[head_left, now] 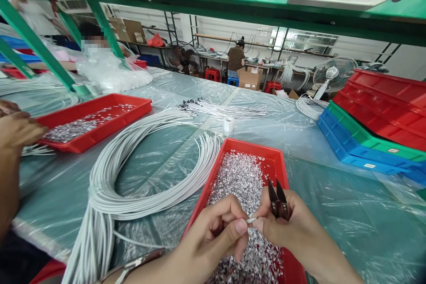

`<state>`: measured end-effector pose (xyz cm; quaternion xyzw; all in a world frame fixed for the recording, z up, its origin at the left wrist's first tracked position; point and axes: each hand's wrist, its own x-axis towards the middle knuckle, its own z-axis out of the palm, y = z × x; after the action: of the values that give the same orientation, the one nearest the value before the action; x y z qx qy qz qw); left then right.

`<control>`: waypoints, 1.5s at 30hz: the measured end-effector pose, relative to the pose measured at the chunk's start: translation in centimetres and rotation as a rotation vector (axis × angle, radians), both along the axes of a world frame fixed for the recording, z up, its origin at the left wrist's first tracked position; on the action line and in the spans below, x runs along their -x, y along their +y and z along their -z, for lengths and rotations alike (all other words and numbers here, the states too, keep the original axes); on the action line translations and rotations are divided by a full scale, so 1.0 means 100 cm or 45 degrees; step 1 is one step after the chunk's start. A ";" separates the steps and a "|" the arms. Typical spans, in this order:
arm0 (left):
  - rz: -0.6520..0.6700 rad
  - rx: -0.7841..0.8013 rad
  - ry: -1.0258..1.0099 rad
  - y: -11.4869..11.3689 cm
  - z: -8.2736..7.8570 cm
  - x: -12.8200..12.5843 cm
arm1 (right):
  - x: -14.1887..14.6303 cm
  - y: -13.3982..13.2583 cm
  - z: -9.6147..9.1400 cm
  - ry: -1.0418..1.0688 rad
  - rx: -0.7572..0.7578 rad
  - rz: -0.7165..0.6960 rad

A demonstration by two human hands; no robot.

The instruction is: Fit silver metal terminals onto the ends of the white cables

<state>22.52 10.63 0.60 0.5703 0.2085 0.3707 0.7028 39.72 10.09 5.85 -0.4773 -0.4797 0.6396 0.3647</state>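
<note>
"how was your grip?"

"pinching: my left hand (219, 235) and right hand (289, 226) held a thin cable end (250, 220) between fingertips. dark snips (278, 202) poked up from my right, likely to be handy."

"why over the red tray (274, 164)?"

"probably to keep its shiny bits (233, 182) within reach."

"the cable end's look?"

"whitish, slim, like the looped bundle (153, 208) beside the tray."

A green-topped table (156, 164) under clear plastic sheeting (359, 226) carries looped pale grey cables (104, 173), a rectangular red plastic tray (254, 146) beside them, a matching tray (109, 128) further left, a small white roll (228, 124), thin black-tipped white wires (221, 108), and stacked red, green and blue plastic trays (379, 111).
</note>
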 end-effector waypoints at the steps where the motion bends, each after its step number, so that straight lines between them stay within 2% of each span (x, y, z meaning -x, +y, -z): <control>1: 0.009 0.019 -0.016 0.000 0.000 -0.001 | 0.000 0.000 0.000 0.013 0.004 0.004; 5: 0.055 0.053 -0.065 0.003 0.000 -0.002 | 0.000 -0.001 0.002 0.040 0.058 0.012; 13: 0.055 0.066 -0.084 0.002 0.003 0.000 | 0.003 -0.002 0.003 -0.020 0.000 0.040; 21: 0.086 0.102 -0.151 0.003 0.003 -0.002 | 0.005 -0.003 0.001 0.013 0.050 0.030; 28: 0.136 0.188 -0.136 0.003 0.005 0.001 | 0.007 -0.003 -0.002 -0.030 0.070 0.055; 35: 0.134 0.196 -0.082 0.003 0.004 0.002 | 0.005 -0.002 0.001 0.017 0.057 0.010; 38: 0.186 0.191 -0.037 0.002 0.000 0.005 | 0.004 -0.002 0.000 0.006 0.035 -0.009; 41: 0.221 -0.018 0.146 -0.002 -0.007 0.013 | 0.001 0.000 0.000 -0.034 -0.051 0.048; 45: 0.042 -0.496 0.446 -0.003 -0.014 0.020 | -0.009 0.008 0.005 -0.094 -0.158 0.083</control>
<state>20.48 10.28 2.05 0.7535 0.2425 0.2881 0.5389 40.59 10.86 5.38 -0.4924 -0.5157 0.5783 0.3964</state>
